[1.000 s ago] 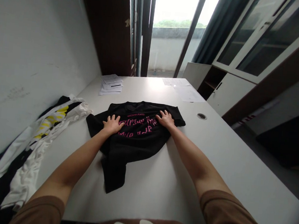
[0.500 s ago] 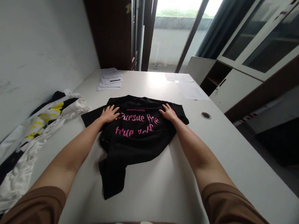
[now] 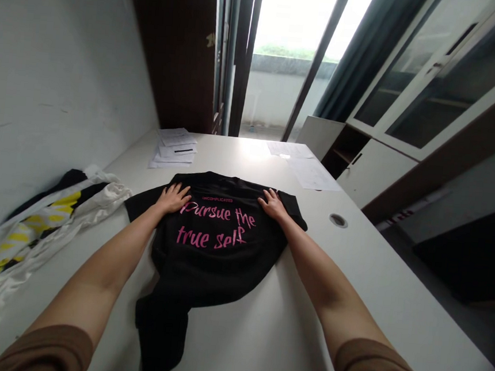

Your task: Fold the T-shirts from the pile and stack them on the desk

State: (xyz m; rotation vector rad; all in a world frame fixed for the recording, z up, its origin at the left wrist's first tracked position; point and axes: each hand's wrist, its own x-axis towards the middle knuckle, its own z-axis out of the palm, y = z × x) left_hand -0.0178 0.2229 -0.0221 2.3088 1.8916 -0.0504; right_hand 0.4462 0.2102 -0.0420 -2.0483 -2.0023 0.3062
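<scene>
A black sweatshirt (image 3: 217,275) with pink lettering, "Pursue the true self", lies spread on the white table (image 3: 251,336). One of its sleeves hangs off toward the near edge at the left. My left hand (image 3: 173,198) rests flat on the upper left of the garment, fingers spread. On its upper right, my right hand (image 3: 272,205) lies with fingers apart, pressing the cloth. Neither hand grips the fabric.
White, black and yellow clothes (image 3: 31,230) are heaped along the wall at left. Papers (image 3: 175,149) lie at the far left, with more sheets (image 3: 311,172) at the far right. A round cable hole (image 3: 338,220) sits right of the sweatshirt.
The cloth has been smoothed, and the lower line of lettering now shows more fully. The body of the sweatshirt reaches further toward me. Both hands remain flat at its top; the view has tilted up.
</scene>
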